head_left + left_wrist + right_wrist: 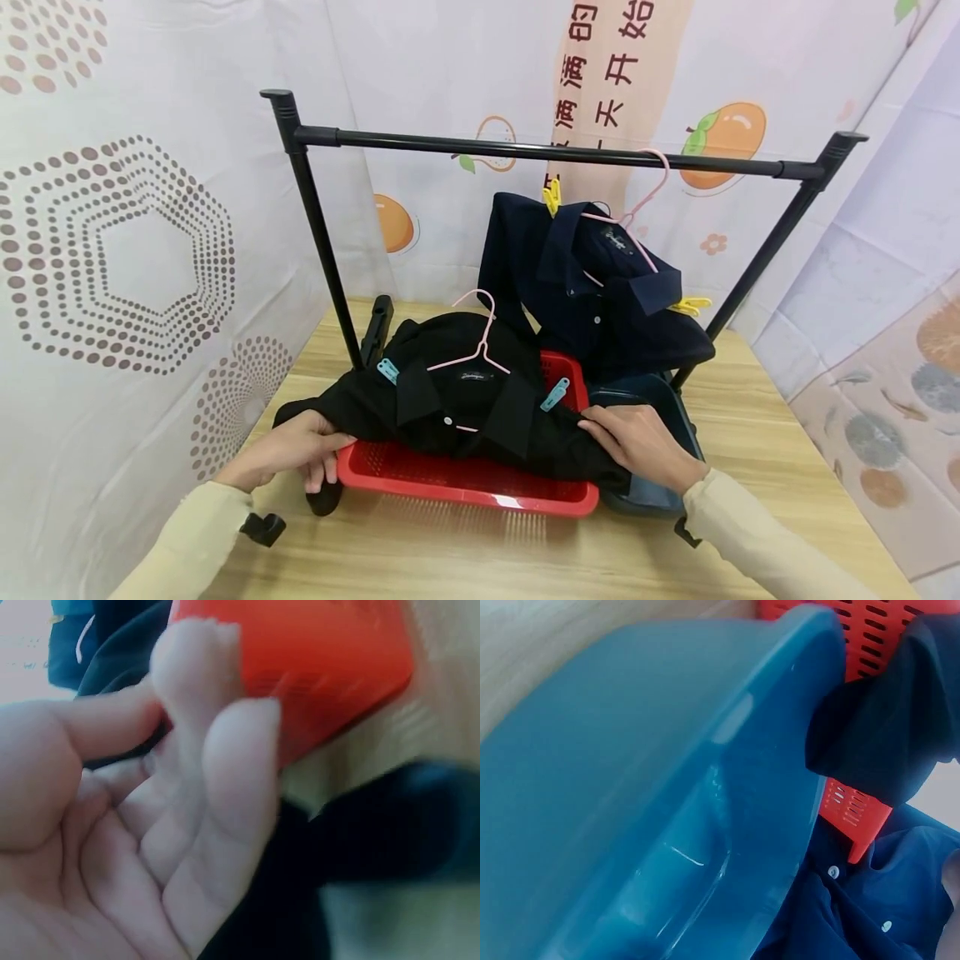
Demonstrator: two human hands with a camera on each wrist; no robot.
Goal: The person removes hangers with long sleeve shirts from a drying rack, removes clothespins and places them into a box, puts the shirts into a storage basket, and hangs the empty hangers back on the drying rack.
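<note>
Black shirt [459, 407] (light-blue clips [555, 395]), pink hanger [483, 343], red basket [465, 496], navy shirt [551, 287], white curtain [150, 258] dotted brown.

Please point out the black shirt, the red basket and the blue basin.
Black shirt [512, 417], head view: a collar flap.
Red basket [450, 492], head view: the front rim.
Blue basin [622, 757], right wrist view: the outer wall.

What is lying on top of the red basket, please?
A black shirt lies across the red basket, with a pink hanger in its collar and two blue clips on it. The basket's inside beneath the shirt is covered and cannot be seen.
</note>
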